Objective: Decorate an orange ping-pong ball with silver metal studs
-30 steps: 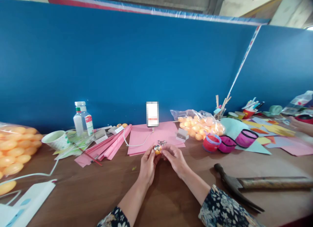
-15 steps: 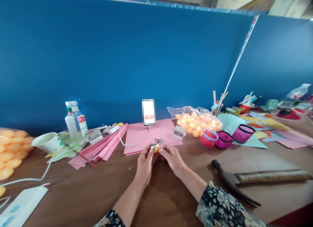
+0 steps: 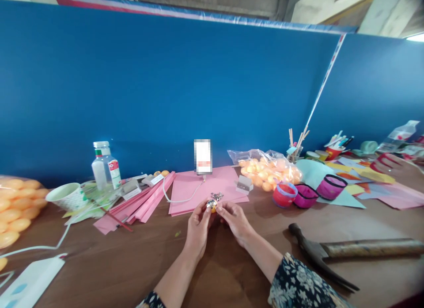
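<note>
Between both hands is a small orange ball (image 3: 213,209) with shiny silver pieces over its upper side. My left hand (image 3: 198,226) is closed round the ball's left side, thumb toward me. From the right, my right hand (image 3: 236,222) pinches at the ball with thumb and fingers, which partly hide it. Just beyond the fingertips lies a little heap of shiny metal bits (image 3: 217,196), too small to name surely, at the near edge of the pink paper (image 3: 185,191). An opened small white box (image 3: 244,183) stands to the right of the heap.
A claw hammer (image 3: 364,248) lies at right. Bags of orange balls (image 3: 265,172) sit behind and far left. Purple and red rings (image 3: 332,186), a paper cup (image 3: 64,196), a bottle (image 3: 105,166) and a propped phone (image 3: 202,157) line the back. Another person's hand (image 3: 394,165) is far right.
The view has tilted up slightly, so everything sits a little lower. Both hands keep the ball, and its silver-covered side shows more clearly. The other person's hand at far right has shifted.
</note>
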A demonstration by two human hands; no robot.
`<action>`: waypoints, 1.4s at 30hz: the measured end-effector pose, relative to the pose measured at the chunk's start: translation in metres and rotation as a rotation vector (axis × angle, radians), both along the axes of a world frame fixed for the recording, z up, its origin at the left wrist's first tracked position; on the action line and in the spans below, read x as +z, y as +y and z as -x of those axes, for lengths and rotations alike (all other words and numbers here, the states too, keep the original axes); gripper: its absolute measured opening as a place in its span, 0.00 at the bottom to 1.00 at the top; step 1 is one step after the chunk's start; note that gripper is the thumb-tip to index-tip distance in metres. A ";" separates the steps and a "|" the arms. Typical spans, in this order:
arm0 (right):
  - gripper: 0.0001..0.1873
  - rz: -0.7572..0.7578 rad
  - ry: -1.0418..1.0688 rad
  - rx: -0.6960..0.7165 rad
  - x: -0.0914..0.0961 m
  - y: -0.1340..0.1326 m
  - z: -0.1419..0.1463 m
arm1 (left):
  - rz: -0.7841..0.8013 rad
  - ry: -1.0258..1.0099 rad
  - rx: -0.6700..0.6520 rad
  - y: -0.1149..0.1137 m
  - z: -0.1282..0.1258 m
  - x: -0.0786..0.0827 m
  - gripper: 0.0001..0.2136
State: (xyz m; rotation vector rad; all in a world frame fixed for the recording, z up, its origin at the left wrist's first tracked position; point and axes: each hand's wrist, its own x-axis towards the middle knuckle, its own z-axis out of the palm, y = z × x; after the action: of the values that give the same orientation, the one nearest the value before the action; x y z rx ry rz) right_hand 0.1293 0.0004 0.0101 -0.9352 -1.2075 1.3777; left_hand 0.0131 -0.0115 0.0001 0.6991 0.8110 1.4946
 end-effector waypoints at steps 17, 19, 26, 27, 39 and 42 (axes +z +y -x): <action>0.16 0.028 -0.024 -0.013 -0.001 0.000 0.001 | -0.007 0.028 0.011 0.000 0.000 0.000 0.20; 0.15 0.025 -0.022 -0.013 0.000 0.001 0.001 | -0.006 0.028 0.010 0.000 0.000 0.001 0.20; 0.14 0.042 -0.036 -0.015 -0.001 0.001 0.000 | -0.032 0.059 0.021 0.001 0.001 -0.002 0.20; 0.14 0.042 -0.035 -0.015 -0.001 0.001 0.001 | -0.038 0.066 0.023 0.002 0.001 -0.003 0.19; 0.14 0.005 -0.002 0.002 -0.006 0.002 0.001 | -0.022 0.064 0.007 0.003 0.001 -0.005 0.20; 0.14 0.008 -0.013 0.003 -0.007 0.003 0.001 | -0.028 0.079 0.004 0.003 0.001 -0.005 0.20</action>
State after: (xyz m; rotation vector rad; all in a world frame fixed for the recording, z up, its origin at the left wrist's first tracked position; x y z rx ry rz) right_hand 0.1283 0.0030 0.0035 -0.9499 -1.2146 1.3818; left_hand 0.0117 -0.0081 -0.0044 0.7818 0.8531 1.4925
